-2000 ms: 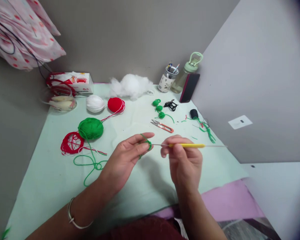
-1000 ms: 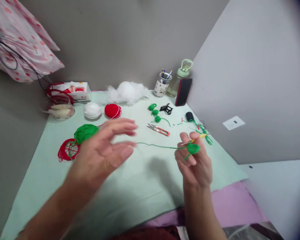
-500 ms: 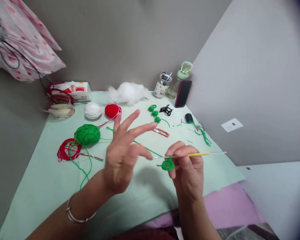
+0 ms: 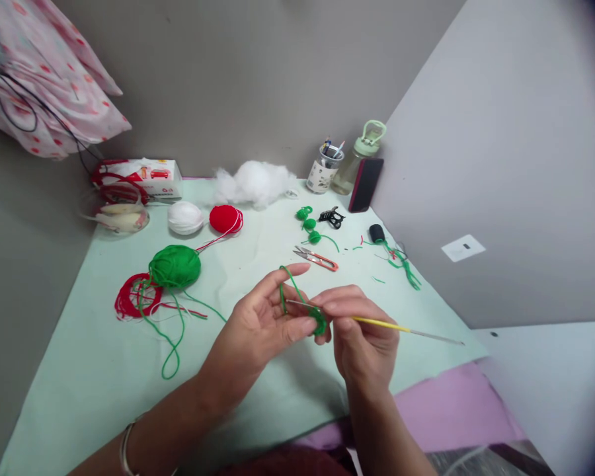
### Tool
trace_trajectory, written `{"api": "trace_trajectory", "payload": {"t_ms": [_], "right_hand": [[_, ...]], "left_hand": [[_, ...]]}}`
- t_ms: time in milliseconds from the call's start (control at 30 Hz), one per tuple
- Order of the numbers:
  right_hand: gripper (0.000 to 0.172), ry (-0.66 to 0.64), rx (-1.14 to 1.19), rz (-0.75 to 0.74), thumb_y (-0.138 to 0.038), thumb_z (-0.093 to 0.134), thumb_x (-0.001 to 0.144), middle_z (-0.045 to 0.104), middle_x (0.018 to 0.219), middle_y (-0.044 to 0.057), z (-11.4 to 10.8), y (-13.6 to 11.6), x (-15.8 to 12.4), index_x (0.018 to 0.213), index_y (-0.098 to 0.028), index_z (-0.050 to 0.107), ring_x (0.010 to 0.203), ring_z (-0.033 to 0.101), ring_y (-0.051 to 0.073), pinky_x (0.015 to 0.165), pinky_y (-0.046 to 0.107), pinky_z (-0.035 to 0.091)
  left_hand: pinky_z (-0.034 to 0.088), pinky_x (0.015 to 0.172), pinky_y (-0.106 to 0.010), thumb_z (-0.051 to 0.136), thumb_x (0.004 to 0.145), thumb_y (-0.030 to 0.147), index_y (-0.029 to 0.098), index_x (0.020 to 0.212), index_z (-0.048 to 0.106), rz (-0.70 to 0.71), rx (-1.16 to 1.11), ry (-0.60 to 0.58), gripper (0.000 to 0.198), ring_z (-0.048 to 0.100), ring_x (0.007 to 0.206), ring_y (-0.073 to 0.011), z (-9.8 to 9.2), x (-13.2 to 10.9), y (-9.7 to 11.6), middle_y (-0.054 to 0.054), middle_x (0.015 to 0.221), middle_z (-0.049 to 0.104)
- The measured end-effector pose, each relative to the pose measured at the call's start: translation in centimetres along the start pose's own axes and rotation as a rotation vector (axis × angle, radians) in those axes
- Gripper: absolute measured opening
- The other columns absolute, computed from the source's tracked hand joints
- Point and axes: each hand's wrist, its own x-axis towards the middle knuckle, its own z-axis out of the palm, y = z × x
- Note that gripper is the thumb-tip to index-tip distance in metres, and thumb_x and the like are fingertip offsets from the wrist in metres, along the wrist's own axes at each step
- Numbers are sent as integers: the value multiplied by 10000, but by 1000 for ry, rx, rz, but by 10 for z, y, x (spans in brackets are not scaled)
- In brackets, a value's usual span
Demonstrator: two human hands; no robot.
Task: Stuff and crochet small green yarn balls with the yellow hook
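My left hand (image 4: 265, 317) pinches a small green crocheted piece (image 4: 318, 322) between thumb and fingers. Green yarn (image 4: 293, 281) loops over its raised index finger and runs down to the piece. In my right hand (image 4: 364, 330) is a crochet hook (image 4: 383, 323) with a yellow grip, held like a pencil. The hook's metal tip points left, close to the yarn just above the green piece. Whether the tip has caught the yarn I cannot tell. A green yarn ball (image 4: 175, 266) lies left of my hands, and a strand trails from it toward my left hand.
Orange-handled thread snips (image 4: 316, 258) lie beyond my hands, near small green crocheted balls (image 4: 310, 224) and a black claw clip (image 4: 332, 217). Red (image 4: 225, 219) and white (image 4: 185, 218) yarn balls sit at the back left. White stuffing (image 4: 258, 183), a pen jar (image 4: 324, 170) and a phone (image 4: 366, 185) stand along the wall.
My left hand, spread open before, has come down and closed on the green piece, with yarn now over its index finger. The right hand keeps the hook, its far end tilted lower.
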Motion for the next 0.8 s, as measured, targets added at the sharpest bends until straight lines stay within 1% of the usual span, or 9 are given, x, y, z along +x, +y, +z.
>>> {"api": "trace_trajectory", "payload": {"t_ms": [100, 200, 333, 400, 500, 567, 667, 733, 800], "right_hand": [[182, 8, 25, -13, -245, 687, 1021, 782, 1040, 60, 6, 3, 2, 1098, -308, 839, 626, 685, 109, 515, 250, 569], [193, 0, 44, -36, -227, 683, 1025, 790, 1052, 56, 13, 4, 8, 1115, -308, 833, 671, 701, 113, 574, 261, 589], [158, -68, 14, -74, -232, 751, 976, 813, 1046, 78, 22, 3, 23, 1086, -298, 843, 902, 751, 199, 645, 297, 618], [172, -87, -34, -100, -204, 757, 966, 815, 1031, 76, 26, 2, 29, 1081, -296, 845, 930, 752, 213, 668, 315, 626], [204, -56, -58, -125, -177, 727, 983, 817, 1007, 60, 30, 5, 34, 1091, -307, 842, 899, 746, 204, 652, 313, 616], [199, -6, -8, -103, -187, 711, 997, 813, 1007, 50, 33, 10, 34, 1091, -310, 836, 820, 734, 177, 616, 295, 600], [158, 36, 125, -15, -230, 689, 1019, 808, 1012, 38, 36, 17, 32, 1080, -300, 817, 720, 716, 137, 608, 276, 597], [118, 42, 213, 56, -285, 678, 1030, 809, 971, 31, 37, 20, 33, 1045, -277, 795, 668, 707, 125, 595, 266, 595], [134, 55, 265, 116, -353, 682, 1026, 804, 910, 23, 36, 20, 34, 993, -246, 754, 584, 679, 113, 559, 260, 585]], "left_hand": [[562, 861, -301, 864, 851, 199, 313, 1318, 701, 7, 17, 5, 507, 710, 839, -145, -2, 1, 1, 17, 942, 710], [555, 892, -282, 840, 876, 210, 305, 1330, 702, 40, 101, 73, 484, 697, 877, -137, -8, 2, 5, 9, 961, 723], [550, 789, -234, 816, 890, 242, 303, 1351, 704, 107, 201, 148, 478, 644, 815, -118, -17, 1, 11, 8, 954, 706], [542, 754, -217, 818, 888, 268, 316, 1351, 707, 126, 243, 180, 478, 629, 797, -113, -21, 1, 14, 14, 935, 690], [547, 802, -215, 839, 873, 283, 328, 1333, 716, 147, 266, 210, 479, 648, 852, -120, -23, 2, 16, 21, 912, 671], [551, 852, -231, 853, 858, 283, 318, 1333, 712, 160, 259, 230, 497, 657, 891, -131, -25, 4, 16, 18, 914, 665], [549, 894, -256, 846, 862, 294, 304, 1360, 692, 160, 240, 263, 522, 654, 916, -142, -26, 6, 15, 10, 931, 660], [542, 883, -244, 844, 864, 294, 307, 1358, 693, 153, 235, 271, 517, 642, 908, -134, -27, 7, 14, 13, 930, 652], [535, 852, -224, 852, 858, 288, 315, 1341, 705, 142, 242, 262, 506, 631, 889, -123, -28, 8, 14, 19, 920, 646]]}}
